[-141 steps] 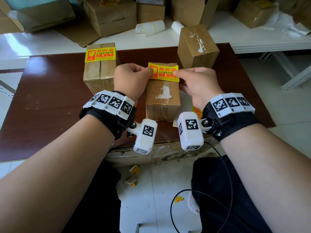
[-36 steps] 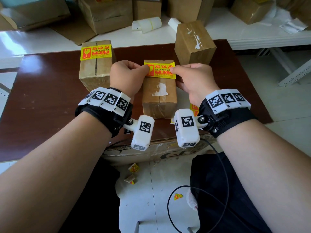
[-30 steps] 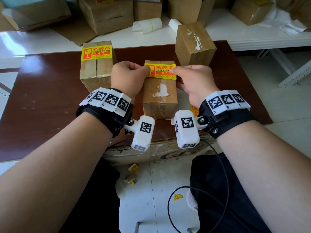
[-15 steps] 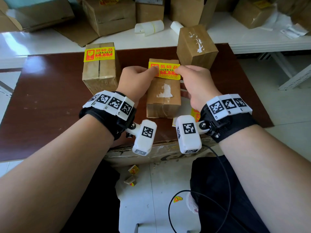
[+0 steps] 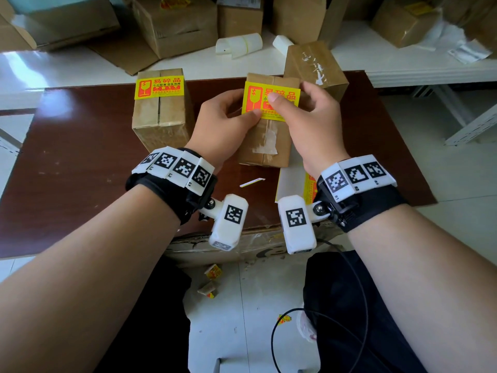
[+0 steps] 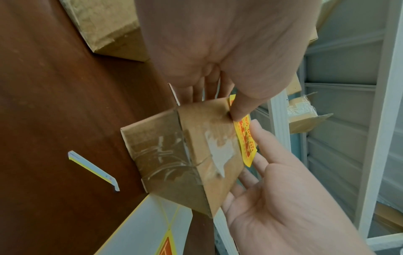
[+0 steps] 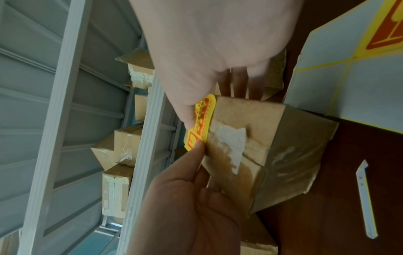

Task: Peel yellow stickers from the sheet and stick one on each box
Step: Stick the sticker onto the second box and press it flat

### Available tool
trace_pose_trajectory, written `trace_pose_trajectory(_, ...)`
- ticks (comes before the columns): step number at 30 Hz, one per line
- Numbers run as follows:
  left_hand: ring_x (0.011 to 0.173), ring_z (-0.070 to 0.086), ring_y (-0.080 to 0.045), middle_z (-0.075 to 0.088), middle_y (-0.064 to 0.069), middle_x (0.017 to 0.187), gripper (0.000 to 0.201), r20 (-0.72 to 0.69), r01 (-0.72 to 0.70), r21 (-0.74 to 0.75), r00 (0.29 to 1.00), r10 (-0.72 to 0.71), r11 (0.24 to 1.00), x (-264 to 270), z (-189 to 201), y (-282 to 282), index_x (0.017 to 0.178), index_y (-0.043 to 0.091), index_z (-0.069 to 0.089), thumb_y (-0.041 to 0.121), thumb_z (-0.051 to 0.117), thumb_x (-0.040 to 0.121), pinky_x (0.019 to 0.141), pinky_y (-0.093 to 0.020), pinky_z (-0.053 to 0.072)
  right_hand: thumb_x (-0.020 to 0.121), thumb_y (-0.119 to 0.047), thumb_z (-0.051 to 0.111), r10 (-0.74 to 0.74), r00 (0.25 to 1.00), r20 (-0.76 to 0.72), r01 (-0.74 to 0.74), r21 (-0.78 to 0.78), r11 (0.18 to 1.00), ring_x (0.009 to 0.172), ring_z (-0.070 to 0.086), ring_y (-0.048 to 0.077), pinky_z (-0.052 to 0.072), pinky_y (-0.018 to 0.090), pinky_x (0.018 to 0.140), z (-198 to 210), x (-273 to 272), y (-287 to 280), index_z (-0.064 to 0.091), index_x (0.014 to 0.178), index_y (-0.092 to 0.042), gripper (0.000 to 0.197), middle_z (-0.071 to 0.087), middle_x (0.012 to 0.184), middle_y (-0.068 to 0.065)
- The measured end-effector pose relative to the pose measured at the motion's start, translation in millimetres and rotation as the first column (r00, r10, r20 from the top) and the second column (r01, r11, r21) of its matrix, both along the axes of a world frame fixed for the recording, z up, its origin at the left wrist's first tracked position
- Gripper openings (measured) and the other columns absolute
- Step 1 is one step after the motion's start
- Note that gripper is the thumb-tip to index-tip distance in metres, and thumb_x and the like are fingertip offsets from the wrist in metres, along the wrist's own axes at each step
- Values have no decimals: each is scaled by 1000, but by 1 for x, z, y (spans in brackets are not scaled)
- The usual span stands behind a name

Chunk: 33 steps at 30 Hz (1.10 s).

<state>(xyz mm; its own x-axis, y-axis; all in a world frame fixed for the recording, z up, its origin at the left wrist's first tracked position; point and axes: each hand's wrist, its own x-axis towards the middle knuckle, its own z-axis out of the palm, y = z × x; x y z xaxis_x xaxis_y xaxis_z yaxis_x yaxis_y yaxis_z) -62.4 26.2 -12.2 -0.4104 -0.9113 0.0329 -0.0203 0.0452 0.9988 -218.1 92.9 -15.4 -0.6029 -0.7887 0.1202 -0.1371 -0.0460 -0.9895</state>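
Yellow sticker (image 5: 270, 102) now lies atop the middle box (image 5: 265, 146); left hand (image 5: 220, 125) and right hand (image 5: 314, 122), shifted inward from its ends, pinch it down, thumbs (image 5: 254, 114) pressing; far box (image 5: 314, 63) remains unlabelled.

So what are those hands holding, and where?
The left hand and right hand grip the brown cardboard box at its far end, thumbs on its yellow paper sticker.

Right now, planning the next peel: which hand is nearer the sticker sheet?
Right. The right hand is at the middle box with its wrist over the sticker sheet; the left hand is on the box's other side, farther away.
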Motion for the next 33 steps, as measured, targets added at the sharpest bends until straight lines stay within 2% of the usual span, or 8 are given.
trace_pose_trajectory(7,113,76,-30,78,-12,122,46,-71,53,43,996,-50,998,1,3,2,133,12,70,4,59,89,101,-53,61,80,-47,91,-47,992,-116,48,7,999,112,78,10,65,44,100,-5,-5,-4,75,133,-21,62,83,117,-8)
trace_pose_trajectory(11,112,76,-30,79,-13,121,45,-100,48,78,994,-40,996,0,4,2,130,13,69,2,53,89,100,-52,61,81,-46,91,-45,990,-130,46,0,999,113,77,9,64,44,101,-6,-5,-3,75,133,-22,59,83,117,-9)
trace_pose_trajectory(14,100,77,-20,81,-7,111,31,-87,-16,65,996,22,998,-2,5,1,119,14,76,14,59,93,88,-37,63,85,-42,90,-31,990,-136,29,-12,1000,112,78,8,65,43,101,-4,-3,-1,76,134,-22,54,83,118,-9)
trace_pose_trajectory(16,91,74,-10,81,-1,104,27,-45,-82,5,996,83,997,-3,3,-2,118,12,77,26,65,99,78,-26,57,89,-38,89,-19,991,-129,16,-23,1000,113,77,7,65,41,101,-2,-1,0,76,135,-22,51,83,118,-9)
trace_pose_trajectory(20,102,78,-14,82,1,107,42,-9,-152,-89,988,152,984,-4,-1,-4,115,15,77,47,78,89,97,-43,62,94,-33,86,13,994,-111,-19,-52,998,116,77,8,64,42,103,-2,1,0,77,135,-21,44,83,119,-8)
trace_pose_trajectory(25,99,79,-14,81,1,107,50,10,-174,-112,984,177,978,-5,-3,-3,115,13,73,49,87,82,94,-46,64,89,-43,85,-7,998,-63,3,-64,998,128,73,10,60,42,111,-4,1,-4,73,144,-17,62,80,131,-6)
trace_pose_trajectory(29,98,79,-17,81,-2,106,60,-1,-190,-104,982,191,976,-3,-5,-5,114,10,73,51,92,75,91,-46,65,94,-44,79,12,998,-57,-16,-75,997,130,71,9,59,41,113,-3,3,-2,72,146,-15,60,78,136,-6)
trace_pose_trajectory(33,98,79,-17,81,-3,104,64,-1,-204,-103,979,205,974,-1,-5,-6,114,9,73,53,93,72,89,-44,66,105,-33,72,10,1000,11,-9,-62,998,122,74,6,63,38,106,1,4,-2,69,148,-13,48,77,134,-4)
